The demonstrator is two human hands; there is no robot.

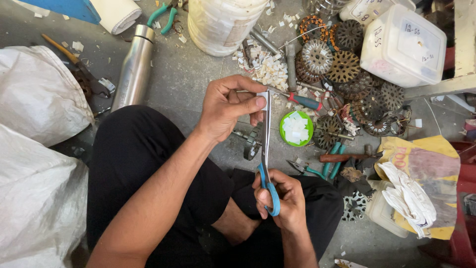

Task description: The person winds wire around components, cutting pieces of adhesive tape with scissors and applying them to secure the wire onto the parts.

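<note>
Scissors (266, 149), blue-handled: held in the right hand (277, 201), fingers closed through the loops, blades pointing away from the body above the lap. Blade tips meet a small white strip (263, 94) pinched between thumb and fingers of the left hand (230, 106); most of the strip is hidden by the fingers, its material unclear.

Person seated cross-legged on a grey floor (183, 79); only arms and dark trousers show.

Green lid (296, 128), just right of the scissors: holds a heap of small white cut pieces. More such pieces (265, 67) lie loose on the floor beyond the left hand.

White bucket (223, 22), top edge: cut off, contents unseen. White lidded box (404, 44), top right: contents not visible.

Slotted metal discs (347, 74), piled between lid and box; several overlap, count uncertain.

Steel bottle (133, 67), lying left. White sacks (34, 149), far left, partly out of frame.
</note>
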